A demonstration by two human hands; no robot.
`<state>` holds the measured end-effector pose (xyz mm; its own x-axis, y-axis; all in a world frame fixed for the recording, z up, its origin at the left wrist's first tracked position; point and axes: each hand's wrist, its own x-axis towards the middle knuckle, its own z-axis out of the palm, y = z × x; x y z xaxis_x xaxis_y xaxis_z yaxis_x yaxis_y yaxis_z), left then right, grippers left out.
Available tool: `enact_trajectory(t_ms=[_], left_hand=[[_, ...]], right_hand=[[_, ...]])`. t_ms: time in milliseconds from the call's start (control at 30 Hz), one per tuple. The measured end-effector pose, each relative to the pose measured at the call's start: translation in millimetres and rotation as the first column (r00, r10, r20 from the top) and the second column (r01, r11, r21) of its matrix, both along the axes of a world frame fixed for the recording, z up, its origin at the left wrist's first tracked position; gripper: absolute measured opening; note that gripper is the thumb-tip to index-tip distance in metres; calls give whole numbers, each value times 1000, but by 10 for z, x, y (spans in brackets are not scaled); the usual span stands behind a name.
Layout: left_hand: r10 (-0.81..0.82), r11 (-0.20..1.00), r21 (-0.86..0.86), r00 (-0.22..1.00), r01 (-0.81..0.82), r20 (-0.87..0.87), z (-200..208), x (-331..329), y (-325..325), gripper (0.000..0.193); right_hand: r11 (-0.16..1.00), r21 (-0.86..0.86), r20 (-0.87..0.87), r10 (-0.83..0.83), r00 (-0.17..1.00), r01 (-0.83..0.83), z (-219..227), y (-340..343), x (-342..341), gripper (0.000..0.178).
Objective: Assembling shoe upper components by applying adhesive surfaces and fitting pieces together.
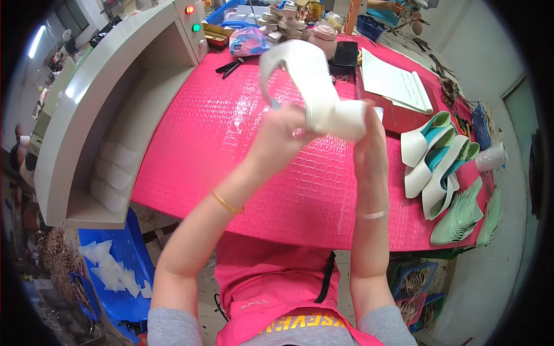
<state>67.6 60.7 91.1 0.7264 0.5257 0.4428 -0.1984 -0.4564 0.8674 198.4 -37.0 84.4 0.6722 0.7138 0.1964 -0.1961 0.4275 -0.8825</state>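
Over the middle of the pink table I hold up a white shoe upper, with a curved open loop at its far end and a wide rounded band at its near end. My left hand is closed round its left side, the fingers blurred by motion. On the band's right end, my right hand grips with the thumb side up; some of its fingers are hidden behind the piece. To the right stand several white shoe uppers with teal and green linings.
Pale green sole-shaped sheets lie stacked at the table's right edge. Behind them is a notepad. A grey curved machine holding white pieces flanks the left. Below it sits a blue stool with translucent scraps.
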Motion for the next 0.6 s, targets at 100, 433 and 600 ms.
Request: enact_trajectory(t_ms=[100,433,600], left_hand=[[51,921,382,997,-70,60,-497,-135,-42,24],[-128,956,-272,990,108,-58,-932,-544,-157,21],[-200,974,-123,977,190,-71,-782,-655,-215,15]], right_hand=[[999,16,-67,-32,997,34,-34,-8,-171,17],[990,-138,356,40,934,10,65,-5,-244,12],[956,-276,151,144,978,-99,-231,297,-156,14]])
